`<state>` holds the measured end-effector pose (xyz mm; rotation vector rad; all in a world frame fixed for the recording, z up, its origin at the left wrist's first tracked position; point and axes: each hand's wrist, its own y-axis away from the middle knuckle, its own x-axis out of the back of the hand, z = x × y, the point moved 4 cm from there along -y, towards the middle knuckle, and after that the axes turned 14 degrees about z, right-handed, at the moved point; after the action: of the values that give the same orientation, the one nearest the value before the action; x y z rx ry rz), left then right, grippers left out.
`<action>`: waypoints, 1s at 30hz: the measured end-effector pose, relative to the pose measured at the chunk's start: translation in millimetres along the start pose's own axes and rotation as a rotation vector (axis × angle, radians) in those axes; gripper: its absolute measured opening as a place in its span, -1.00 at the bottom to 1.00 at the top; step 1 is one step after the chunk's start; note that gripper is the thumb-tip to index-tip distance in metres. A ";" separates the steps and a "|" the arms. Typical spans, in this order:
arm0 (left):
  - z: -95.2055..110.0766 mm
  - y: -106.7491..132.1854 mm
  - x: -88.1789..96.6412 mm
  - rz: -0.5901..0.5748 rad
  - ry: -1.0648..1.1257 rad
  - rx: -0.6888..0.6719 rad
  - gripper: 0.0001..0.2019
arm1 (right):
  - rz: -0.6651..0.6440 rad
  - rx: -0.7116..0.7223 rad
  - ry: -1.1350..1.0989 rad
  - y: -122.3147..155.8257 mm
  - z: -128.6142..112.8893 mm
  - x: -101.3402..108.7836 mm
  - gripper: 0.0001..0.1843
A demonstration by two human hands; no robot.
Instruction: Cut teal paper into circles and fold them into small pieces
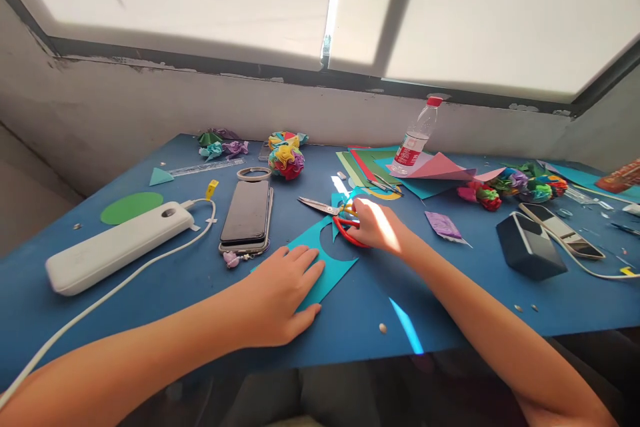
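Note:
My left hand (285,293) lies flat with fingers spread on a sheet of turquoise paper (337,268), which has a rounded piece cut out of its edge. Just beyond the paper, my right hand (373,225) is closed on the handles of red-handled scissors (320,205). The scissor blades point left, slightly parted, above the far corner of the sheet. Smaller turquoise scraps (356,195) lie by the scissors, partly hidden by my fingers.
Left of the paper are a phone (245,212), a white power bank (120,248) with a cable, and a green paper circle (131,207). Behind stand paper flowers (287,159) and a bottle (416,137) on coloured sheets. A dark box (531,247) is at right.

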<state>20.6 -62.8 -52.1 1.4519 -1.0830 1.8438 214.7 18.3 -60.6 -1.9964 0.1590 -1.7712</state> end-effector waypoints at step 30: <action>-85.9 -2.1 39.9 1.004 1.129 0.897 -0.58 | 0.416 -0.164 -0.475 3.4 21.0 8.7 -0.53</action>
<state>-32.8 9.0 -21.1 -0.2202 -0.3077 3.3996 237.1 17.5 -55.4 -2.2364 0.5320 -1.0294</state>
